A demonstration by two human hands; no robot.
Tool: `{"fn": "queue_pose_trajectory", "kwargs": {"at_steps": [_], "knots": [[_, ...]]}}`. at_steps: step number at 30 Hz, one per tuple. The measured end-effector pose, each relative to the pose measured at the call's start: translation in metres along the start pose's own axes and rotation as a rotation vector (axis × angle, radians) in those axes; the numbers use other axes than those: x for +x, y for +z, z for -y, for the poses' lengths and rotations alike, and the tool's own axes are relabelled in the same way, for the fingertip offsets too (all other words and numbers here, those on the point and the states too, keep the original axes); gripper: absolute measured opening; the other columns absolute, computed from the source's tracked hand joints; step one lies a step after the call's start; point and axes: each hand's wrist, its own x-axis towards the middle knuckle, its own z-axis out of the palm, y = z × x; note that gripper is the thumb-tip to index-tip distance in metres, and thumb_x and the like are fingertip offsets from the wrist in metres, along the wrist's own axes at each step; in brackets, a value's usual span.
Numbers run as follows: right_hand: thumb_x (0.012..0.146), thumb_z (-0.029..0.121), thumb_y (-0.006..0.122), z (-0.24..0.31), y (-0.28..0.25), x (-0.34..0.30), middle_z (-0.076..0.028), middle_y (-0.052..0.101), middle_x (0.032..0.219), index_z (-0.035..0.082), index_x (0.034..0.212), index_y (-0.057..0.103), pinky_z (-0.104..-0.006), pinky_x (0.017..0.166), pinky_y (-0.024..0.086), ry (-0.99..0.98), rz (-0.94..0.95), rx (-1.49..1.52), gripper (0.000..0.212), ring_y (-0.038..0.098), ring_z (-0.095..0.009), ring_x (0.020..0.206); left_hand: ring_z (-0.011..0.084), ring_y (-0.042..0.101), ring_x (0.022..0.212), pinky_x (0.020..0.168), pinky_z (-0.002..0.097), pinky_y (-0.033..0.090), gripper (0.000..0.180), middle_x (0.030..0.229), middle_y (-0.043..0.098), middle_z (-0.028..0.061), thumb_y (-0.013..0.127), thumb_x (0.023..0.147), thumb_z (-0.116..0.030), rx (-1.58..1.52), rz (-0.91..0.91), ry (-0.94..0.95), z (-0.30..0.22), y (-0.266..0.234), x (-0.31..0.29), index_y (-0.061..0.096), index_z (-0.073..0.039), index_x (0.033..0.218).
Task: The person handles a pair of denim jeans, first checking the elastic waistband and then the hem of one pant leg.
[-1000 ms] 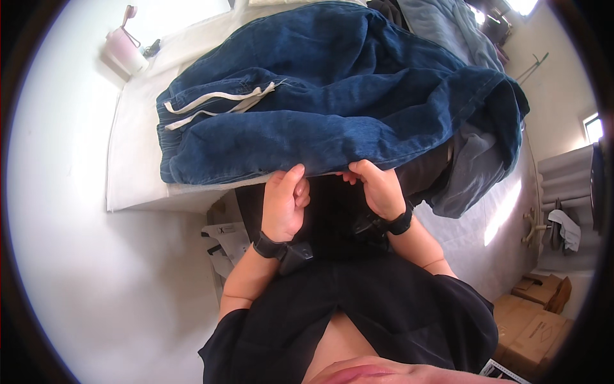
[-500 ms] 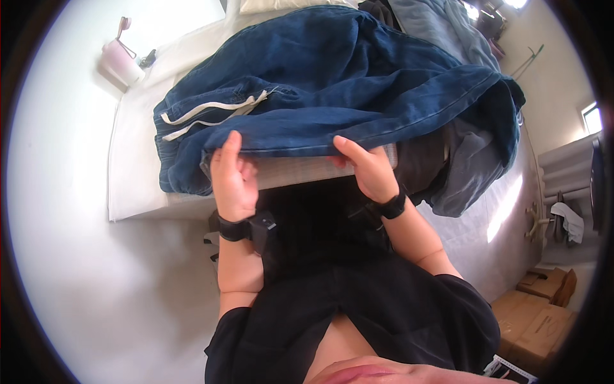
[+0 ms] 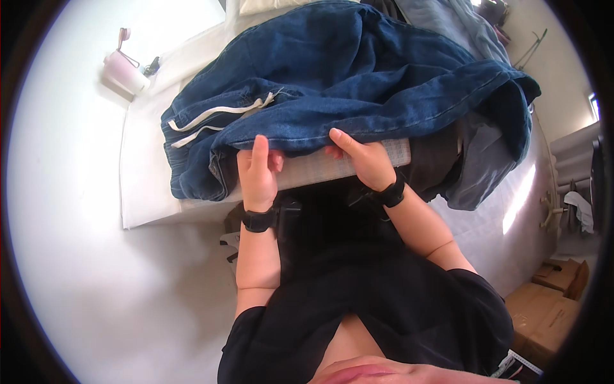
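Note:
Dark blue denim trousers (image 3: pixel 345 70) lie spread over a white table, their gathered elastic waist at the left. A white drawstring (image 3: pixel 211 115) hangs loose across the denim near the waist. Along the near edge of the trousers, my left hand (image 3: pixel 258 176) is closed on the fabric, thumb up and fingers curled. Farther right, my right hand (image 3: pixel 366 160) pinches the same edge, its thumb on top and the other fingers partly hidden underneath. The denim between the hands forms a long fold with a stitched seam.
Beneath the trousers are a pale checked surface (image 3: pixel 320 171) and dark grey clothing (image 3: pixel 480 166) at the right. A pinkish-white tumbler (image 3: pixel 126 73) stands at the table's far left. Lighter blue clothing (image 3: pixel 441 25) lies behind. Cardboard boxes (image 3: pixel 543 310) sit at the lower right.
My left hand has moved right along the denim edge, closer to my right hand. The near fold has shifted slightly, and the whole view has moved a little.

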Motion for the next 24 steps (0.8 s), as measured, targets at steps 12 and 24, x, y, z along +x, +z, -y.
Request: {"fn": "queue_pose_trajectory", "kwargs": {"at_steps": [12, 24], "knots": [[0.078, 0.012, 0.063, 0.006, -0.004, 0.008, -0.003, 0.058, 0.076, 0.003, 0.082, 0.059, -0.0238, 0.058, 0.043, -0.061, -0.122, -0.035, 0.011, 0.053, -0.012, 0.063, 0.0079, 0.041, 0.047, 0.043, 0.0210, 0.030, 0.027, 0.060, 0.050, 0.0009, 0.052, 0.084, -0.022, -0.065, -0.186, -0.077, 0.016, 0.001, 0.004, 0.055, -0.004, 0.064], [0.077, 0.017, 0.065, -0.001, -0.007, 0.008, 0.000, 0.056, 0.069, 0.004, 0.073, 0.059, -0.0216, 0.056, 0.041, -0.121, -0.174, -0.024, 0.016, 0.052, -0.009, 0.060, 0.0081, 0.039, 0.048, 0.046, 0.0217, 0.029, 0.022, 0.059, 0.048, 0.0010, 0.049, 0.084, -0.020, 0.064, -0.028, 0.021, 0.018, 0.001, -0.002, 0.052, -0.005, 0.069]]}}
